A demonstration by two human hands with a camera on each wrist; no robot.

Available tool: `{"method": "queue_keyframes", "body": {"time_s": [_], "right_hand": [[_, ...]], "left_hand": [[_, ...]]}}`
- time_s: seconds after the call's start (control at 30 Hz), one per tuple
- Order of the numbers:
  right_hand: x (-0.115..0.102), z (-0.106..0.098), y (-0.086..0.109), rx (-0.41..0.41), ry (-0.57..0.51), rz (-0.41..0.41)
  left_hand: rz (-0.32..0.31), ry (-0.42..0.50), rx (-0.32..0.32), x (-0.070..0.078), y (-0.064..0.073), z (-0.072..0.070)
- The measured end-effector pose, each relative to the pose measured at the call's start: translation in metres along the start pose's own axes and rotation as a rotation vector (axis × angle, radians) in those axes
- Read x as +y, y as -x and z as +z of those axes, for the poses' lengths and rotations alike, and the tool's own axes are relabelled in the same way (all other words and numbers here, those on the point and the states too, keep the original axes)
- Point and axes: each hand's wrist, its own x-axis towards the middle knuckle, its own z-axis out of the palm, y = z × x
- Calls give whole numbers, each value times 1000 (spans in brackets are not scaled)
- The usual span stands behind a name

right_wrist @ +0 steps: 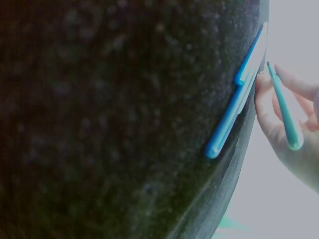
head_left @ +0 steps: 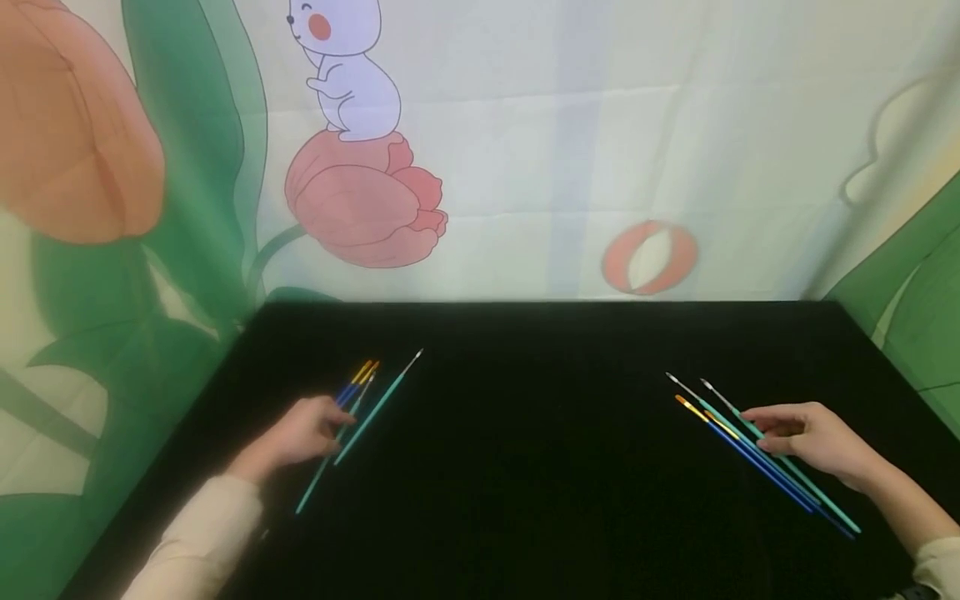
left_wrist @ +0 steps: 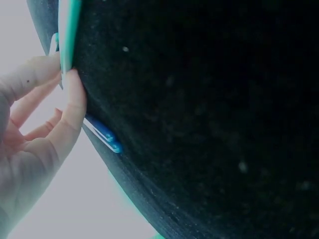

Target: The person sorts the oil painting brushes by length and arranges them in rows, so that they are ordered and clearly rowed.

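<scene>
At the left, my left hand (head_left: 311, 429) pinches a slim teal paintbrush (head_left: 317, 479) between thumb and finger. Two blue paintbrushes (head_left: 345, 394) with orange bristles lie just beyond that hand, partly hidden by it. A second teal paintbrush (head_left: 375, 417) lies to its right. Over on the right, my right hand (head_left: 806, 437) pinches a teal paintbrush (head_left: 821, 496), whose end (right_wrist: 291, 132) points toward the wrist camera. Beside it, two blue paintbrushes (head_left: 757, 458) with orange bristles and another teal paintbrush (head_left: 708, 408) lie side by side on the black table.
The black tabletop (head_left: 525, 450) stretches between the two brush groups. Behind it hangs a pale curtain (head_left: 510, 167) printed with tulips and a white animal. Green-patterned cloth (head_left: 915, 275) borders the table at the right.
</scene>
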Motion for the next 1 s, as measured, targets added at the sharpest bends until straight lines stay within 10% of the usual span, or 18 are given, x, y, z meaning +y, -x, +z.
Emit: {"method": "queue_keyframes", "body": {"time_s": [0.57, 1.0], "right_hand": [[-14, 0, 6, 18, -77, 41], [-21, 1, 4, 35, -136, 48]], "left_hand": [[-19, 194, -17, 5, 3, -13], [50, 266, 86, 10, -5, -14]]}}
